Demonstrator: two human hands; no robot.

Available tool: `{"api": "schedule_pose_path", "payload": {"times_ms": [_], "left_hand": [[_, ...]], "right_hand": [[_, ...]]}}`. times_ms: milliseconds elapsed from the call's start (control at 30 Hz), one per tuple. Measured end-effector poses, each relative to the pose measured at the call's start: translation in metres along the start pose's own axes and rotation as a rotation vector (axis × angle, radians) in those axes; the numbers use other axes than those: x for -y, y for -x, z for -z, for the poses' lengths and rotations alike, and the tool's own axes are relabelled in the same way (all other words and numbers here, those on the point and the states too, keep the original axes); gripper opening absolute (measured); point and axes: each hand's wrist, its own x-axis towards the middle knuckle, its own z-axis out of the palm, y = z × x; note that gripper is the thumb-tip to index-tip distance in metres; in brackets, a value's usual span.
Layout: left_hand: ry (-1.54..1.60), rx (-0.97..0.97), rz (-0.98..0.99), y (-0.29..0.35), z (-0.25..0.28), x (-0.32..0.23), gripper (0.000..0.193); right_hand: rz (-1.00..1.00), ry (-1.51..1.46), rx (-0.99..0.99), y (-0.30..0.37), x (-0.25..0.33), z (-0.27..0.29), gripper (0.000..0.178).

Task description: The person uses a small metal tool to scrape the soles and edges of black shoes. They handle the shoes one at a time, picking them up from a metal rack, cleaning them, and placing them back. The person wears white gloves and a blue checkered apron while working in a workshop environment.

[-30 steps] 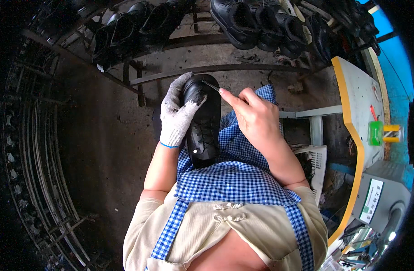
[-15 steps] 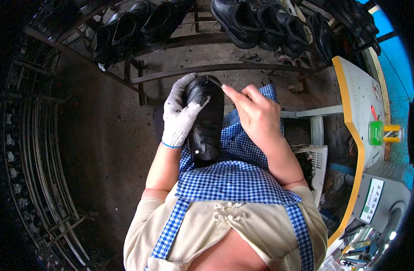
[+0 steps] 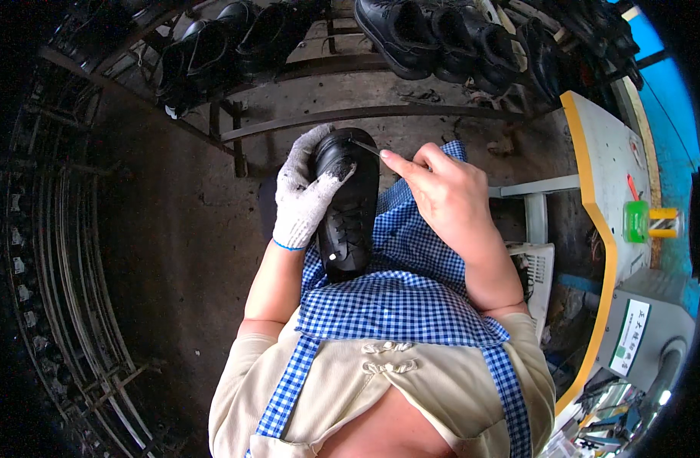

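A black lace-up shoe [image 3: 344,229] lies over my lap with its toe pointing away from me. My left hand [image 3: 303,183], in a white knitted glove with a blue cuff edge and blackened thumb, is closed round the toe part from the left. Bare, my right hand [image 3: 445,187] is to the right of the toe, fingers curled in a pinch. From its fingertips a thin metal tool [image 3: 367,147] reaches left to the toe's edge; its handle is hidden in the hand, and its exact kind cannot be made out.
Ahead stands a dark metal rack [image 3: 380,114] bearing several black shoes [image 3: 407,38]. At the right is a white table with a yellow edge [image 3: 590,198], with a green container [image 3: 636,221] and a grey machine [image 3: 644,320]. Metal racking [image 3: 75,290] lines the left.
My right hand has drawn a little to the right and slightly toward me, showing more of the thin tool. The left hand and shoe stay nearly still.
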Motion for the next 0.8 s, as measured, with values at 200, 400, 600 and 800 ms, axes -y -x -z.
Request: {"api": "schedule_pose_path", "payload": {"times_ms": [200, 400, 600, 800], "left_hand": [[-0.011, -0.008, 0.002, 0.0, 0.001, 0.005, 0.059], [-0.012, -0.014, 0.004, 0.0, 0.001, 0.003, 0.059], [-0.014, -0.032, -0.013, -0.001, 0.003, 0.005, 0.058], [-0.033, -0.031, -0.008, -0.002, 0.006, 0.009, 0.056]], "right_hand": [[0.002, -0.014, -0.031, -0.001, 0.0, -0.008, 0.04], [0.003, -0.094, -0.091, -0.002, -0.003, -0.019, 0.033], [-0.089, -0.333, -0.184, 0.002, 0.0, -0.043, 0.03], [-0.18, -0.611, -0.305, 0.006, 0.006, -0.078, 0.03]]}}
